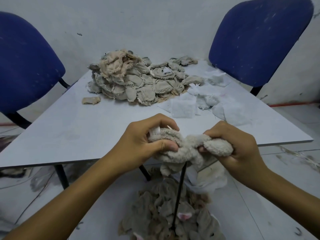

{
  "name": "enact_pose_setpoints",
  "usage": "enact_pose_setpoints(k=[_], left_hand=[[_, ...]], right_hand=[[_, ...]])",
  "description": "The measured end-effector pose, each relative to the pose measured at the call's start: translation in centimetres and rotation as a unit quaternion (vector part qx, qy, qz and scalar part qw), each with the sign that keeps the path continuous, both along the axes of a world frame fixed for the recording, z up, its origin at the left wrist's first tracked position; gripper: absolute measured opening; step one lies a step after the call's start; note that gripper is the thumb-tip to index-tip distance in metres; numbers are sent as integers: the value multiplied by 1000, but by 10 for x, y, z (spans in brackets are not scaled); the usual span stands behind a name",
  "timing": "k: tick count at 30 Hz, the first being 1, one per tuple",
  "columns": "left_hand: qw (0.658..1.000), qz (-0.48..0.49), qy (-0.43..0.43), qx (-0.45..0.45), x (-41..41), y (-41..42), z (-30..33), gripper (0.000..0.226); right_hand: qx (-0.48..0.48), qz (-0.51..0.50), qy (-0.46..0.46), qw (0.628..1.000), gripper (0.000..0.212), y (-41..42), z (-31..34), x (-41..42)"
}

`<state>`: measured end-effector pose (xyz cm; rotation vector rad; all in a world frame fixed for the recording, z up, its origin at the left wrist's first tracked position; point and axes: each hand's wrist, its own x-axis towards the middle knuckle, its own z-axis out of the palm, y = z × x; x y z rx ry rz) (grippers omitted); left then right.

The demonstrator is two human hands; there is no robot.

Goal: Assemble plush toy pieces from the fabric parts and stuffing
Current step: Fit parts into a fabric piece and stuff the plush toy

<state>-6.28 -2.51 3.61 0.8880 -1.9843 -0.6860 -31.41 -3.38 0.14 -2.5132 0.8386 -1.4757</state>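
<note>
We see a bare makeshift workshop. Fabric scraps (136, 80) heap the counter (69, 129), between blue chairs (256, 40) and scuffed walls (147, 23).

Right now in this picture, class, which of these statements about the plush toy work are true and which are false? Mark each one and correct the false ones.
1. Both hands grip the plush piece. True: the left hand and the right hand each hold an end.
2. The fabric pile lies on the floor under a chair. False: it lies on the table.
3. White stuffing lies to the right of the pile. True.
4. The two chairs are red. False: the chairs are blue.
5. A thin dark rod runs down below the plush piece. True.
</note>
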Motion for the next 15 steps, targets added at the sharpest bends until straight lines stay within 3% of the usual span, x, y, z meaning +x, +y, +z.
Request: enact_pose_setpoints(k=[3,6,9,12,15], left_hand=[[998,-25,-20,58,0,-2,-6,22],[993,-45,-32,100,1,-3,-7,18],[998,-15,16,52,0,-1,-3,22],[996,-12,87,9,-5,1,5,26],[999,-16,39,29,-11,1,4,31]], right_hand=[[50,20,37,998,26,0,-6,2],[91,36,50,994,11,-4,-5,2],[74,44,9,996,4,-4,-3,1],[54,54,-37,996,16,-1,-5,-2],[65,39,49,996,19,0,-15,-6]])
